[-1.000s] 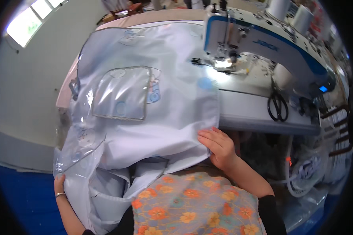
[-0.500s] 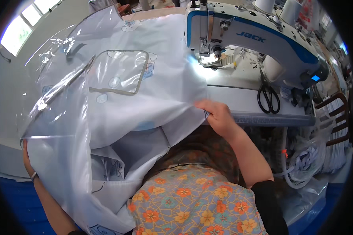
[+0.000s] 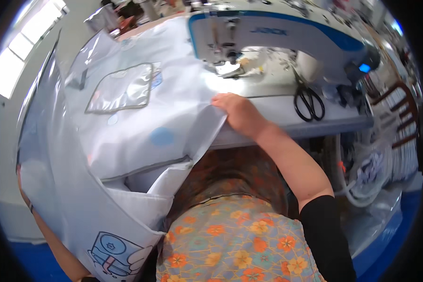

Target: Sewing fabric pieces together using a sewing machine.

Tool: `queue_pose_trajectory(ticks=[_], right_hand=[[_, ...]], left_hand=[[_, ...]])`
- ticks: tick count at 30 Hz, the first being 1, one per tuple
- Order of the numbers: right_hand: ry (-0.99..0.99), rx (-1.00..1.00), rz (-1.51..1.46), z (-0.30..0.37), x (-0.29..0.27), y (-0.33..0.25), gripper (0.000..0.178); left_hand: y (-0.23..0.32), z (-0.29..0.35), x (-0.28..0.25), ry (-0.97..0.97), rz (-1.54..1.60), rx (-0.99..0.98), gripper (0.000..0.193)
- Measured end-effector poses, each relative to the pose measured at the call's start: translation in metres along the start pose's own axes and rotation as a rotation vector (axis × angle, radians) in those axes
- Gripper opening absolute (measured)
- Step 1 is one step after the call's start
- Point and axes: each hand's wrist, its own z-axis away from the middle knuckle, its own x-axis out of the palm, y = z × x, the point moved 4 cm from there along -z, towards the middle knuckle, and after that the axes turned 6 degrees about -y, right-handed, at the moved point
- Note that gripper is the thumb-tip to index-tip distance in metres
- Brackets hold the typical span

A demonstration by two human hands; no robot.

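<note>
A large whitish fabric cover (image 3: 174, 98) with pale blue cartoon prints spreads over the sewing table and hangs down over my lap. A clear window panel (image 3: 122, 91) with grey binding is set into it. My right hand (image 3: 239, 113) pinches its near right edge at the table's front, just below the lit needle area of the sewing machine (image 3: 310, 33). At the far left, my left hand (image 3: 20, 181) is behind the raised, shiny side of the cover; its fingers are hidden. Grey binding (image 3: 145, 169) borders an opening in the folds between my hands.
Black-handled scissors (image 3: 309, 103) lie on the table right of my right hand. Thread scraps and small metal parts are scattered under the machine arm. Beyond the table's right end stand a brown chair back (image 3: 404, 113) and a white basket (image 3: 362, 188) with plastic bags.
My right hand has moved left and up with the cover's edge, closer to the needle area. The cover's left side stands higher, and the folds at my lap have closed in. The view has shifted.
</note>
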Motion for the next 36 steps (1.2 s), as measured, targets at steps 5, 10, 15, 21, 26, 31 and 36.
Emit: queue_pose_trajectory(ticks=[5, 10, 15, 21, 26, 31, 36], right_hand=[[0.234, -0.226, 0.317, 0.047, 0.046, -0.062, 0.034], [0.081, -0.317, 0.162, 0.062, 0.082, -0.103, 0.021], [-0.055, -0.262, 0.047, 0.066, 0.064, -0.107, 0.014], [-0.014, -0.134, -0.284, 0.072, 0.035, -0.085, 0.005], [-0.07, -0.113, -0.27, 0.064, 0.032, -0.059, 0.01], [-0.089, -0.176, -0.446, 0.049, 0.023, -0.032, 0.017], [-0.17, -0.144, -0.606, 0.037, -0.001, -0.012, 0.02]], left_hand=[[-0.002, -0.043, 0.021, -0.081, -0.074, -0.049, 0.042], [-0.003, -0.04, 0.076, -0.069, -0.048, -0.031, 0.041], [0.011, -0.032, 0.121, -0.072, -0.003, 0.007, 0.041], [0.021, -0.04, 0.151, -0.063, 0.044, 0.046, 0.04], [0.03, -0.056, 0.171, -0.054, 0.066, 0.082, 0.039], [0.039, -0.077, 0.183, -0.039, 0.074, 0.114, 0.038], [0.05, -0.106, 0.191, -0.014, 0.076, 0.16, 0.038]])
